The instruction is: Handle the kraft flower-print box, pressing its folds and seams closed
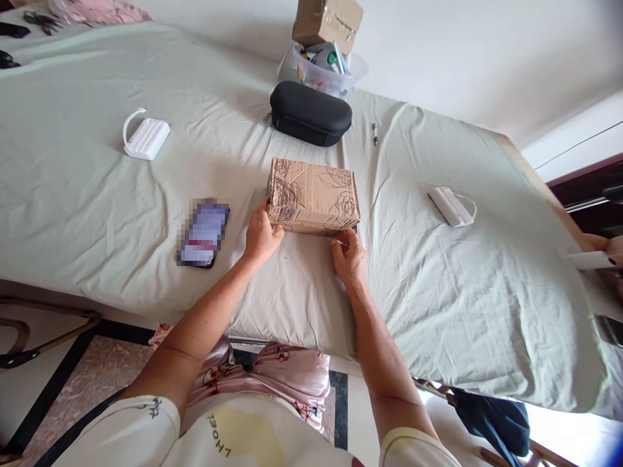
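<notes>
A brown cardboard box point(313, 196) with black scribbled drawings lies on a pale green sheet point(97, 214) spread over a table. My left hand point(261, 235) grips the box's near left corner, thumb up against its side. My right hand point(349, 254) pinches the box's near right bottom edge, fingers curled together. Both forearms reach in from the bottom of the view.
A phone point(204, 233) lies left of the box. A white power bank point(145, 137) sits at the back left, another white one point(452, 205) to the right. Behind the box are a black case point(310, 112), a pen point(374, 133), a plastic tub point(327, 76) and a second carton point(327, 21).
</notes>
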The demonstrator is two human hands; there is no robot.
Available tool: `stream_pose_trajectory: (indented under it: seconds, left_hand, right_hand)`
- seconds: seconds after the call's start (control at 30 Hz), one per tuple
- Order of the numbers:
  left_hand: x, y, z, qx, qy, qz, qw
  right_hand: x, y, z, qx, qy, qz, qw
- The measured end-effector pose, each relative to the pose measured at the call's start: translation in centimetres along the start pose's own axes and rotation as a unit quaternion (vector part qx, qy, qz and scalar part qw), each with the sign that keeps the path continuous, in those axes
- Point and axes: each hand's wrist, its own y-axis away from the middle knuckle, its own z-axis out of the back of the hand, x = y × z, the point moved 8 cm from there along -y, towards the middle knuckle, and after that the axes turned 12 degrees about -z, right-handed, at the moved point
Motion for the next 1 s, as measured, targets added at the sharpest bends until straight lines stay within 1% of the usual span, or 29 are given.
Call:
stream_pose_trajectory:
  seconds: [0.1, 0.17, 0.23, 0.37, 0.47, 0.53, 0.6, 0.7, 0.8, 1.0]
  left_hand:
    - [0.0, -0.1, 0.0, 0.017, -0.012, 0.009, 1.0]
    - [-0.2, -0.3, 0.3, 0.014, -0.015, 0.009, 1.0]
    - [-0.8, -0.6, 0.9, 0.001, -0.019, -0.001, 1.0]
    - [-3.2, -1.1, 2.9, -0.062, -0.015, -0.063, 0.996]
    - [-5.1, -1.2, 4.4, -0.107, 0.013, -0.109, 0.988]
    - [-5.9, -1.2, 5.1, -0.123, 0.034, -0.125, 0.984]
    - [-6.3, -1.2, 5.5, -0.132, 0.056, -0.133, 0.981]
    - [-6.5, -1.2, 5.9, -0.138, 0.085, -0.152, 0.975]
    - [-6.8, -1.3, 6.0, -0.125, 0.082, -0.169, 0.974]
    - [-6.9, -1.4, 5.5, -0.094, 0.035, -0.148, 0.984]
  right_hand:
    - [-0.1, -0.1, 0.3, -0.005, -0.021, -0.017, 1.0]
    - [-0.1, -0.1, 0.6, -0.017, -0.033, -0.029, 0.999]
    - [0.2, 0.0, 1.3, -0.042, -0.048, -0.025, 0.998]
    - [1.7, 0.5, 3.3, -0.12, -0.107, 0.027, 0.987]
    - [2.8, 1.1, 4.9, -0.174, -0.183, 0.086, 0.964]
    - [3.1, 1.5, 5.7, -0.204, -0.21, 0.109, 0.95]
    - [3.2, 1.8, 6.1, -0.225, -0.217, 0.116, 0.943]
    - [3.5, 2.1, 6.4, -0.236, -0.212, 0.129, 0.939]
    - [3.9, 2.1, 6.4, -0.224, -0.192, 0.14, 0.945]
    - [4.6, 2.2, 6.0, -0.213, -0.105, 0.142, 0.961]
